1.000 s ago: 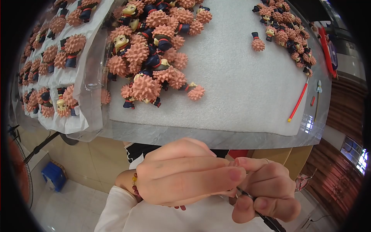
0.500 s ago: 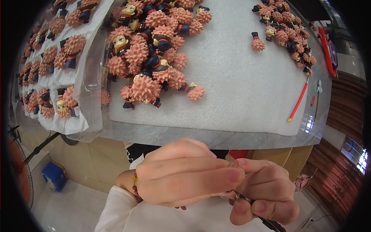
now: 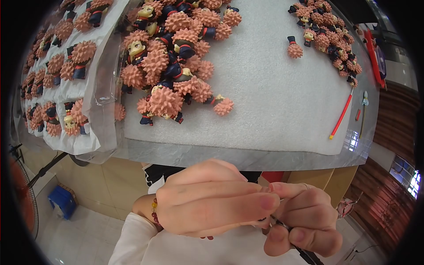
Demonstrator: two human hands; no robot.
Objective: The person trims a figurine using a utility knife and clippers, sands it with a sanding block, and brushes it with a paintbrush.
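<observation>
My left hand, with a beaded bracelet at the wrist, is closed in front of my body, below the table edge. Its fingers cover whatever they hold; only a small dark bit shows beneath them. My right hand is curled around a slim dark-handled tool with a metal tip, which points up toward my left fingers. The fingertips of both hands meet. On the table beyond lies a heap of small figurines with spiky pink hair and dark blue clothes.
A plastic tray lined with white paper holds rows of similar figurines at left. Another pile of figurines lies at back right on the white foam sheet. A red stick-like tool rests near the right edge. A blue stool stands on the floor.
The tool's tip in my right hand has shifted slightly, and a small dark bit now shows under my left fingers. Both hands otherwise keep nearly the same pose.
</observation>
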